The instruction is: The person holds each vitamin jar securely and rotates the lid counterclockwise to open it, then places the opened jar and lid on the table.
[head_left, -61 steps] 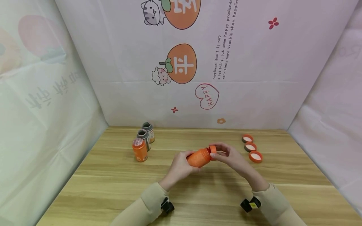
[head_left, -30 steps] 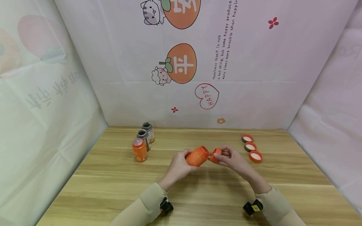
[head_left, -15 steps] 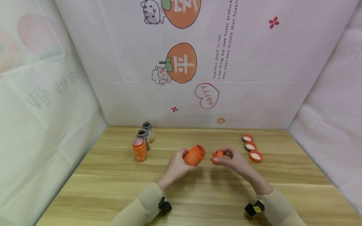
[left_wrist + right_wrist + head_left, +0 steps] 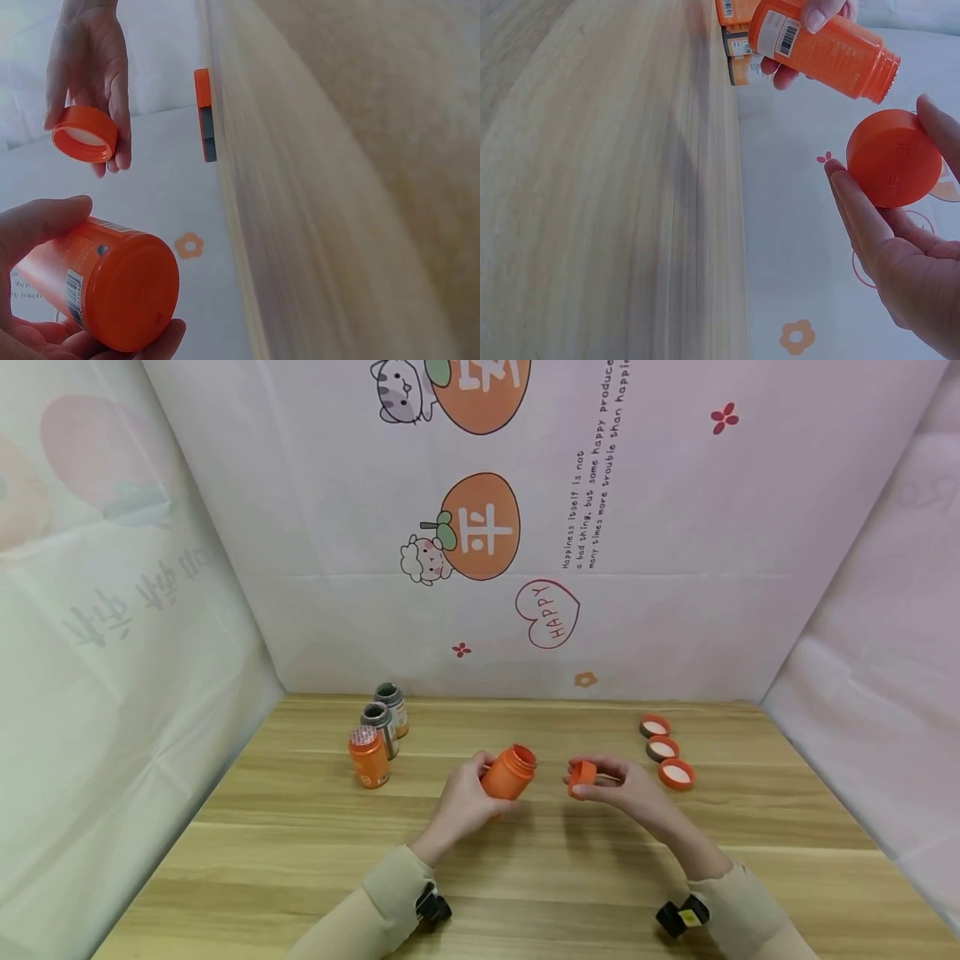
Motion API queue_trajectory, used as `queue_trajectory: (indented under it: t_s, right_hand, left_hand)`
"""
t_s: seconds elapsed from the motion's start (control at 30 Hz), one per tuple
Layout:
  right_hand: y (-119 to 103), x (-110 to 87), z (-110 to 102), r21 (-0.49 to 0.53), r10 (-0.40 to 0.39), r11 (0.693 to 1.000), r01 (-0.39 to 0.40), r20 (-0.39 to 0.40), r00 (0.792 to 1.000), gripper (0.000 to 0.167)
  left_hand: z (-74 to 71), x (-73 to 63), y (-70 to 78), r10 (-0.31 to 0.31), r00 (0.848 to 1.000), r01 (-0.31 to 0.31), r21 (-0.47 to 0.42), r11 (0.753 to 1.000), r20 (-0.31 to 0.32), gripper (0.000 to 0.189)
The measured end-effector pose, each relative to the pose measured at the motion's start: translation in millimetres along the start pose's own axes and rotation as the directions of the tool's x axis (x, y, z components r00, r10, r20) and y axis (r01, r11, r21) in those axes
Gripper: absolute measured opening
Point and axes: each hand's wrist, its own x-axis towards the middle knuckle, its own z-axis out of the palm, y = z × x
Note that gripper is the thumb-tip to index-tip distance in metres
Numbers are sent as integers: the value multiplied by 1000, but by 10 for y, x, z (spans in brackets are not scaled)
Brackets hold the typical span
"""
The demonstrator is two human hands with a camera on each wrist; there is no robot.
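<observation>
My left hand (image 4: 463, 797) grips an orange plastic bottle (image 4: 509, 773) round its body, tilted with its uncapped mouth up and to the right. In the left wrist view the bottle's base (image 4: 135, 292) and a barcode label show. A short gap to the right, my right hand (image 4: 633, 792) pinches an orange screw cap (image 4: 582, 778) between thumb and fingers. The cap's white-lined inside faces the bottle in the left wrist view, and its closed top (image 4: 895, 159) shows in the right wrist view. Both things are held above the table.
At the back left stand an orange bottle (image 4: 369, 758) and two grey open-mouthed bottles, the nearer grey bottle (image 4: 381, 727) just behind it. Several loose caps lie in a row at the right, the nearest cap (image 4: 677, 774) orange. White printed sheets (image 4: 637, 635) border the wooden table (image 4: 300, 860).
The cap has come off the bottle's mouth. My left hand has drawn the bottle left and tipped it more upright, while my right hand has moved slightly right with the cap.
</observation>
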Motion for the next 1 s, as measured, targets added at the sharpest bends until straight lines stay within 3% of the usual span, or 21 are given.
queue_trajectory:
  t_s: [0.57, 1.0]
  right_hand:
    - [71, -41, -101, -134, -15, 991, 10, -35, 999, 49]
    - [82, -75, -134, -114, -10, 993, 7, -22, 1000, 55]
  left_hand:
    - [-85, 1, -78, -6, 1000, 6, 1, 1000, -29, 49]
    - [-153, -14, -77, -60, 997, 61, 38, 997, -40, 52]
